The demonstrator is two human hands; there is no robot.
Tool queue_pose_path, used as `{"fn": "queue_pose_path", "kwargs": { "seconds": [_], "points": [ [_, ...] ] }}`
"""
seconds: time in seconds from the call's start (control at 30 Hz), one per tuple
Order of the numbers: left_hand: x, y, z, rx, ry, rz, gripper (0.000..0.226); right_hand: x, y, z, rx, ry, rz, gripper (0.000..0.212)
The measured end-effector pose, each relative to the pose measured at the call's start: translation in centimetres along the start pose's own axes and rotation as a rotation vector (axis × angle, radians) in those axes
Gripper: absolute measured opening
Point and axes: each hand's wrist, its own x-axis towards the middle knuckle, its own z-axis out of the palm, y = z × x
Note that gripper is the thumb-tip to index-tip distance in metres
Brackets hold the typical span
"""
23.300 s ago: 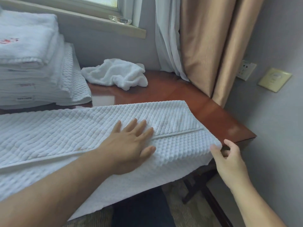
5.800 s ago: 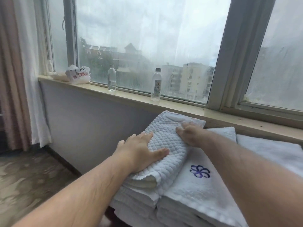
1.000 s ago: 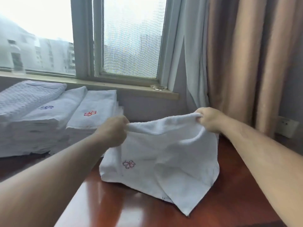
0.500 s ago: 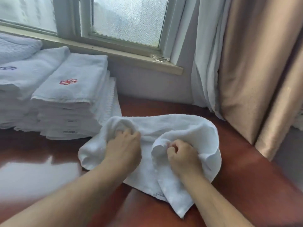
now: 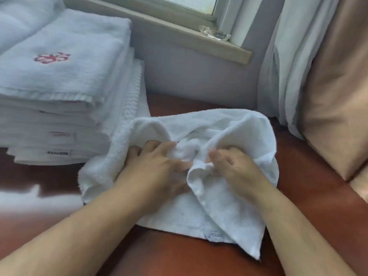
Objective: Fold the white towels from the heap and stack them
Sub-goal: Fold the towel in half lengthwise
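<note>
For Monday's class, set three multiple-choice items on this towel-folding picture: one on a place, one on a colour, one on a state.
1. Where does the stack of folded towels stand relative to the loose towel?
A. To its left
B. To its right
C. On top of it

2. What colour is the emblem on the stack's top towel?
A. Blue
B. Red
C. Green

3. In what state is the loose towel?
A. Folded flat
B. Rolled into a tube
C. Crumpled on the table

Answers:
1 A: the stack fills the left of the picture and the loose towel lies in the middle.
2 B: the stitched flower is red.
3 C: the towel lies bunched in creases, with one corner trailing toward the viewer.
</note>
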Motion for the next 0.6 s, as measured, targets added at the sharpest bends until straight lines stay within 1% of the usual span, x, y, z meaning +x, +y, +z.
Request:
{"fn": "queue_pose_path", "kwargs": {
  "seconds": [0.03, 0.07, 0.13, 0.17, 0.2, 0.23, 0.3, 0.37, 0.43, 0.5, 0.53, 0.6],
  "points": [
    [0.1, -0.3, -0.1, -0.017, -0.008, 0.002, 0.048, -0.4, 0.2, -0.4, -0.026, 0.001, -0.028, 0.071],
    [0.1, -0.5, -0.1, -0.025, -0.006, 0.003, 0.037, -0.8, 0.2, -0.8, -0.017, 0.043, -0.08, 0.063],
    [0.0, -0.4, -0.2, -0.005, 0.016, 0.015, 0.024, -1.8, 0.0, -1.5, 0.11, 0.111, -0.259, 0.04],
    [0.0, -0.4, -0.4, 0.011, 0.036, 0.023, 0.023, -2.2, -0.2, -1.8, 0.186, 0.09, -0.33, 0.035],
    [-0.2, -0.4, -0.5, 0.022, 0.05, 0.019, 0.024, -2.4, -0.3, -1.7, 0.276, 0.027, -0.357, 0.033],
    [-0.2, -0.6, -0.7, 0.029, 0.062, 0.007, 0.025, -2.4, -0.3, -1.6, 0.363, -0.06, -0.333, 0.032],
    [-0.4, -0.8, -1.0, 0.031, 0.074, -0.022, 0.027, -2.3, -0.1, -1.0, 0.424, -0.198, -0.216, 0.034],
    [-0.6, -0.9, -1.3, 0.039, 0.074, -0.04, 0.024, -2.2, 0.0, -0.6, 0.428, -0.217, -0.126, 0.039],
    [-0.7, -0.9, -1.5, 0.032, 0.06, -0.048, 0.022, -2.2, -0.2, -0.8, 0.421, -0.202, -0.115, 0.052],
    [-0.8, -1.0, -1.7, 0.021, 0.036, -0.058, 0.025, -2.3, -0.4, -1.4, 0.3, -0.185, -0.105, 0.069],
    [-0.9, -1.0, -1.9, 0.017, 0.026, -0.064, 0.025, -2.3, -0.5, -1.7, 0.226, -0.196, -0.061, 0.075],
    [-1.1, -1.0, -2.0, 0.004, -0.002, -0.069, 0.025, -2.2, -0.8, -2.3, 0.056, -0.205, 0.073, 0.075]
  ]
}}
